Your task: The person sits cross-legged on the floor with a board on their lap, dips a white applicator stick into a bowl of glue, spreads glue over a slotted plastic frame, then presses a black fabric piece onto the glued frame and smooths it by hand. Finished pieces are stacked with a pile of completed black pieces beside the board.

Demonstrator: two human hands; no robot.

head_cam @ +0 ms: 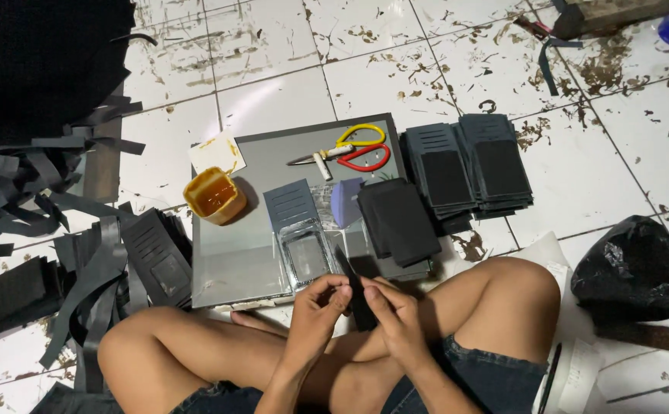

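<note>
Left hand (315,307) and right hand (396,314) are both gripping 1 black strip (354,287); grey board (235,253) is lying just beyond.

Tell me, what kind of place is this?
Probably a small home workshop on a tiled floor: stacks of cut black pieces, scissors and a yellow glue pot lie about.
</note>
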